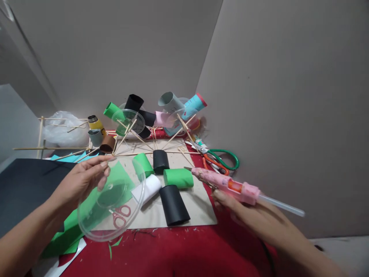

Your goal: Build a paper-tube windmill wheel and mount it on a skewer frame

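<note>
My left hand (93,171) pinches the rim of a clear plastic lid (112,197), holding it tilted above the board. Through the lid show small pink-handled scissors (121,215) and green paper (86,209). My right hand (233,204) is wrapped around a pink hot glue gun (220,180), its nozzle pointing left and a clear glue stick poking out of the back. Near the nozzle lies a green paper tube (178,178). Around it are a white tube (148,188), a large black tube (174,205), a smaller black one (160,161) and another green one (143,165).
A pale board (201,209) rests on red cloth (173,254). Behind stand stick frames bearing two lid wheels (129,121) with paper tubes. Large green-handled scissors (230,158) lie at right. Black paper (20,192), a yellow bottle (96,123) and a plastic bag (66,130) are at left.
</note>
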A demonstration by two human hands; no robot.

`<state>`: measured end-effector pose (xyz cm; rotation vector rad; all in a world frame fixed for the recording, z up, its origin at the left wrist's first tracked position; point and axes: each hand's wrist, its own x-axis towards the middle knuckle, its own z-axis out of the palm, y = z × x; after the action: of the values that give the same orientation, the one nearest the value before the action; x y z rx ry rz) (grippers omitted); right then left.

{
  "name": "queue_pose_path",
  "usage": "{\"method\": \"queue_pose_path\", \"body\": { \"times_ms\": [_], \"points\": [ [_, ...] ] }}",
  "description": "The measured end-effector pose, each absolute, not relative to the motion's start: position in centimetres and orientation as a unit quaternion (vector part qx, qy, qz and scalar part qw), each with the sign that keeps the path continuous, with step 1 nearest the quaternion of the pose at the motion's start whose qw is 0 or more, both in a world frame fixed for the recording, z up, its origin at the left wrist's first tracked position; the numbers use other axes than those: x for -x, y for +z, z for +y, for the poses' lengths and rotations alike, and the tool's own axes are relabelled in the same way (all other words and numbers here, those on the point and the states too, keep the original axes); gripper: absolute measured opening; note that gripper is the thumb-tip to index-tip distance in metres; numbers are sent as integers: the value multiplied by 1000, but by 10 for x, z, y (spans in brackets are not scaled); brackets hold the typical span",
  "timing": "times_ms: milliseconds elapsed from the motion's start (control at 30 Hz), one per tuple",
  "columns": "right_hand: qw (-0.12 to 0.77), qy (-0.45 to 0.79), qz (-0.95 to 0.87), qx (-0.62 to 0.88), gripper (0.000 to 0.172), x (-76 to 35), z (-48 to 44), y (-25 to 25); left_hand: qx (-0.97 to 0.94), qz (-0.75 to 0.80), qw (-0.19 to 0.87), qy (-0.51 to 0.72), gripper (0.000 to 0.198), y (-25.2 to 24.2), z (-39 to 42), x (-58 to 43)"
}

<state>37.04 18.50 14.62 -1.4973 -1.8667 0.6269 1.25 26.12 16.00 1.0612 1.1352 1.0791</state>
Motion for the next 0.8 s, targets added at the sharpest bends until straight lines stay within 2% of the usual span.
{"method": "queue_pose_path", "body": {
  "times_ms": [233, 500, 800],
  "points": [
    [298, 333, -714, 539, 50, -359, 196, 146, -449, 440, 631, 455, 17, 152, 330, -53],
    [264, 350, -696, 569, 48, -358, 196, 143, -440, 417, 681, 409, 7, 150, 385, -94],
    [242, 332, -707, 576, 43, -346, 201, 141, -397, 415, 712, 403, 15, 124, 393, -110]
  ]
}}
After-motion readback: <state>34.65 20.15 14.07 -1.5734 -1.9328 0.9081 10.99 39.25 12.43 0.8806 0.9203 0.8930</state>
